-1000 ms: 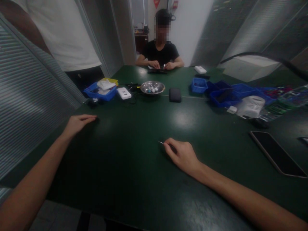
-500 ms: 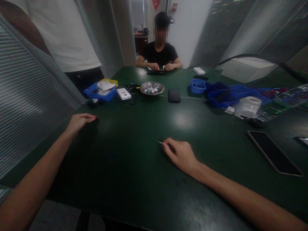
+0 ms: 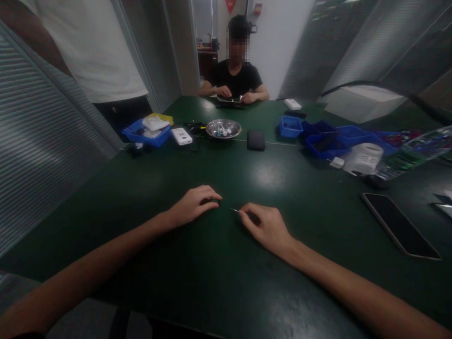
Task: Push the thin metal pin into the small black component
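My right hand [image 3: 266,223] rests on the green table [image 3: 197,278], its thumb and forefinger pinching a thin, silvery, needle-like piece [image 3: 234,210]. The tip of that piece points left and slightly up. Just left of it is my left hand [image 3: 196,205], with thumb and forefinger a little apart and nothing visible between them. A small gap separates the left fingertips from the metal piece. What lies inside the curl of the right fingers is hidden.
Farther back are a metal dish [image 3: 223,129] with small white parts, a black square object [image 3: 256,140], a white power bank [image 3: 182,136] and blue bins [image 3: 290,127]. A phone [image 3: 399,226] lies at right. One person [image 3: 235,80] sits opposite; another [image 3: 95,56] stands at left.
My left hand has come from the table's left side to the middle, close to the right hand, and its pinch has loosened. My right hand has stayed put, still holding the needle-like piece.
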`<act>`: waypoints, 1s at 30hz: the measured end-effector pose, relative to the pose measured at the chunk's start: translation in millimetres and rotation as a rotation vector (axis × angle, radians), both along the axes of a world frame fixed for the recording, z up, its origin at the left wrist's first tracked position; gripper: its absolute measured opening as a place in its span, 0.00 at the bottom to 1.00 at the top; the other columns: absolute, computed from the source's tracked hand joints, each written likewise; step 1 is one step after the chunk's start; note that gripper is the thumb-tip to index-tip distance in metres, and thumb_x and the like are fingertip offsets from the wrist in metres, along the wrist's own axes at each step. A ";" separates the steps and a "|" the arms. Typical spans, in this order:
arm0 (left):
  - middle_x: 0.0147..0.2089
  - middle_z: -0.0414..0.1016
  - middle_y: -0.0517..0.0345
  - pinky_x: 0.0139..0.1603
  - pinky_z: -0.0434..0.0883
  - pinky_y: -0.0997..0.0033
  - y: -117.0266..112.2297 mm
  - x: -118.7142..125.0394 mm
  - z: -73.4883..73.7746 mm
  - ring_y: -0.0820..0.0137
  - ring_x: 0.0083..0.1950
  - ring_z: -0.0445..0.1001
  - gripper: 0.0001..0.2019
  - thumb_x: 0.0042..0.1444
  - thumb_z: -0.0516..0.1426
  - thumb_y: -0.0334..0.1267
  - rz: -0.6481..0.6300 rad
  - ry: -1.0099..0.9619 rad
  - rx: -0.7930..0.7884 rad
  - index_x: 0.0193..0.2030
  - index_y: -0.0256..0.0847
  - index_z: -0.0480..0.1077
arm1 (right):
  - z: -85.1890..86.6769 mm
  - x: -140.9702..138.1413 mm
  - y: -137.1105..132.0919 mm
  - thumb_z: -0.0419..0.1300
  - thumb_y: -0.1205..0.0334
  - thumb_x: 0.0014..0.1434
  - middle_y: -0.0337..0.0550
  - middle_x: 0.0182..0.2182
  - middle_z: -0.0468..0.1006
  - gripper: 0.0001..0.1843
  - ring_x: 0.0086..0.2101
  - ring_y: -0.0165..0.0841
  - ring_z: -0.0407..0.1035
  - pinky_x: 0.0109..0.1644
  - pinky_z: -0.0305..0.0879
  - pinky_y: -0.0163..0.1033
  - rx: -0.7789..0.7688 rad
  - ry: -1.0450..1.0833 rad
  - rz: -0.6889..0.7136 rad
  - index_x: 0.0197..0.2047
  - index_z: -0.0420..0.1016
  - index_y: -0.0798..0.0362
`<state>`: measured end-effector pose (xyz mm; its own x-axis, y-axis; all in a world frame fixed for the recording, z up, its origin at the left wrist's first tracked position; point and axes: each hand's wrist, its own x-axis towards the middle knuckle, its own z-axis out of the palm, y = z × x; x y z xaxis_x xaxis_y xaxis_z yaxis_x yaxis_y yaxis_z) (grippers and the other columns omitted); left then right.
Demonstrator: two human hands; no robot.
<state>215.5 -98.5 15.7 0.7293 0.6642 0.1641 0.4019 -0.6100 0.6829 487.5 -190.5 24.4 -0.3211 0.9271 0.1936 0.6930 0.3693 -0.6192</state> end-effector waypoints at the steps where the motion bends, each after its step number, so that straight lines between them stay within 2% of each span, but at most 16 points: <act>1: 0.53 0.75 0.52 0.53 0.71 0.65 -6.9 14.7 -0.5 0.65 0.52 0.74 0.13 0.68 0.59 0.40 -0.026 -0.020 -0.018 0.57 0.43 0.76 | -0.2 0.7 -0.4 0.54 0.55 0.72 0.40 0.32 0.82 0.14 0.29 0.32 0.74 0.33 0.65 0.35 0.006 -0.005 -0.005 0.42 0.80 0.51; 3: 0.52 0.75 0.52 0.53 0.71 0.64 -16.2 30.4 -1.8 0.65 0.51 0.74 0.16 0.66 0.61 0.38 -0.048 -0.044 -0.045 0.60 0.44 0.73 | -1.0 2.8 -1.0 0.56 0.56 0.71 0.39 0.32 0.82 0.13 0.29 0.32 0.74 0.33 0.65 0.35 0.012 -0.022 -0.015 0.41 0.80 0.50; 6: 0.54 0.74 0.52 0.56 0.70 0.62 -21.8 30.8 -2.3 0.64 0.54 0.73 0.20 0.65 0.62 0.36 -0.046 -0.068 -0.048 0.63 0.45 0.70 | -2.4 5.5 -1.3 0.56 0.56 0.70 0.39 0.33 0.83 0.13 0.29 0.32 0.75 0.33 0.64 0.35 0.017 -0.046 -0.003 0.41 0.80 0.50; 9: 0.54 0.74 0.51 0.59 0.69 0.60 -22.4 25.4 0.3 0.62 0.57 0.71 0.16 0.65 0.62 0.36 -0.056 -0.078 -0.006 0.59 0.44 0.73 | -2.6 5.7 -1.5 0.56 0.56 0.70 0.40 0.32 0.83 0.13 0.27 0.31 0.74 0.32 0.64 0.35 0.037 -0.083 0.015 0.40 0.81 0.50; 13: 0.50 0.75 0.51 0.57 0.67 0.60 -21.8 26.7 3.4 0.62 0.55 0.71 0.09 0.67 0.60 0.37 -0.102 -0.038 0.019 0.52 0.43 0.76 | -1.7 4.0 -1.4 0.56 0.56 0.70 0.40 0.32 0.83 0.13 0.27 0.31 0.74 0.32 0.63 0.34 0.040 -0.123 0.022 0.41 0.81 0.50; 20: 0.49 0.75 0.52 0.57 0.65 0.61 -19.6 29.4 0.0 0.62 0.53 0.70 0.08 0.68 0.59 0.38 -0.131 -0.026 0.037 0.52 0.42 0.76 | -3.1 4.5 -1.2 0.55 0.56 0.71 0.40 0.32 0.83 0.14 0.27 0.31 0.74 0.32 0.63 0.34 0.033 -0.164 0.027 0.40 0.81 0.50; 30: 0.50 0.74 0.50 0.57 0.65 0.58 -21.0 31.1 4.0 0.60 0.54 0.69 0.10 0.70 0.57 0.40 -0.153 0.035 0.066 0.53 0.43 0.76 | 0.6 1.4 0.3 0.54 0.56 0.72 0.42 0.34 0.84 0.14 0.27 0.32 0.75 0.32 0.65 0.34 0.012 -0.161 0.053 0.43 0.80 0.49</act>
